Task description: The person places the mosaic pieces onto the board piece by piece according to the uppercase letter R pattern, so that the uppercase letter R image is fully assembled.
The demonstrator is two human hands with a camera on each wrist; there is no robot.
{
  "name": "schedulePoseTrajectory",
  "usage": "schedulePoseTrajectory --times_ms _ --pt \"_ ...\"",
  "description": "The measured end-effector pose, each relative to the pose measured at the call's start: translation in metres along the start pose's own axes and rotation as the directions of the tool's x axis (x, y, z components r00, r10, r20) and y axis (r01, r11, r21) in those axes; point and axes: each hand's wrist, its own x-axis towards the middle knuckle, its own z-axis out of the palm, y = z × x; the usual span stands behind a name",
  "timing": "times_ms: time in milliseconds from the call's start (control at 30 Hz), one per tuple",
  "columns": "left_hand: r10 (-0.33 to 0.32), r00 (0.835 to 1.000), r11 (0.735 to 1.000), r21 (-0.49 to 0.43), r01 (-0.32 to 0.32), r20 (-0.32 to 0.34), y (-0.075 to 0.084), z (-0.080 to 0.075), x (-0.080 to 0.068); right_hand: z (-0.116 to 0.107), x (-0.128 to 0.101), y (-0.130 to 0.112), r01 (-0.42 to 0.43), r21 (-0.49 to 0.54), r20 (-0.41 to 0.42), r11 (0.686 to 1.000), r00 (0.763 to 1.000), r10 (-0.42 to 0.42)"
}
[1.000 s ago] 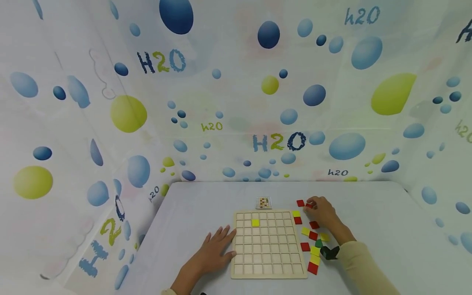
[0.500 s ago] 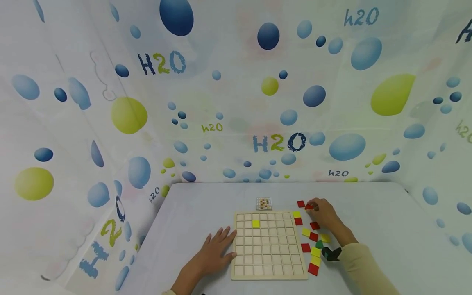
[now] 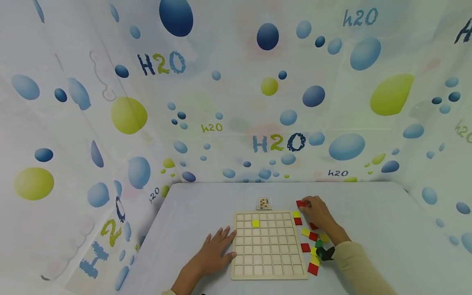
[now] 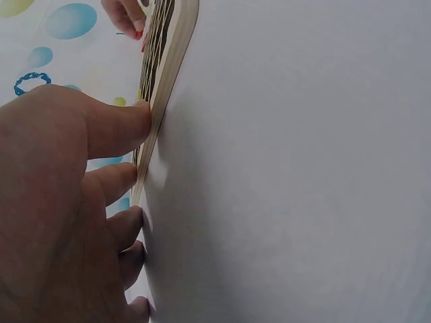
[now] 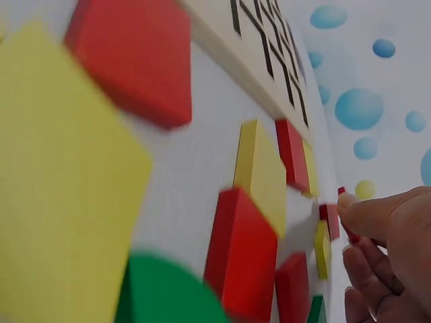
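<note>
A wooden grid board (image 3: 269, 250) lies on the table, a yellow square tile (image 3: 255, 223) in one of its upper cells. Spread fingers and thumb of my left hand (image 3: 215, 254) touch the board's left side; the left wrist view shows the fingertips against its edge (image 4: 156, 108). Beyond the board's upper right corner, my right hand (image 3: 316, 212) pinches a red tile (image 5: 351, 234) between thumb and fingers, tilted on its edge. In the head view a red tile (image 3: 300, 203) shows at the fingertips, partly covered by them.
Right of the board lie several loose tiles: yellow (image 3: 305, 232), red (image 3: 312, 269) and a green piece (image 3: 318, 244). A small pattern card (image 3: 263, 203) sits behind the board. A black device (image 3: 326, 253) is on the right wrist. Printed sheeting (image 3: 236, 102) surrounds the table.
My right hand has shifted a little left with the red tile, toward the other red tile at the back. The left hand and the board stay put.
</note>
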Motion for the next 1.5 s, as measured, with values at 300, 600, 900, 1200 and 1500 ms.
schedulePoseTrajectory --times_ms 300,600,900,1200,1500 --pt "-0.008 1.0 1.0 0.001 0.008 0.008 -0.001 0.001 0.001 0.027 -0.004 -0.037 0.158 0.087 0.043 0.984 0.986 -0.162" --pt "-0.009 1.0 1.0 -0.002 0.009 0.007 0.001 0.0 0.0 0.06 -0.019 -0.073 0.273 0.053 0.102 0.961 0.955 -0.277" --pt "-0.019 1.0 1.0 0.011 0.019 0.007 0.002 0.0 0.0 0.068 -0.029 -0.09 0.314 -0.006 0.13 0.949 0.942 -0.311" --pt "-0.012 1.0 1.0 0.012 0.012 0.004 0.001 0.001 0.0 0.074 -0.031 -0.085 0.404 0.017 0.149 0.915 0.904 -0.401" --pt "-0.001 1.0 1.0 -0.01 0.001 0.001 0.002 0.0 -0.003 0.074 -0.033 -0.085 0.392 0.001 0.137 0.92 0.911 -0.388"
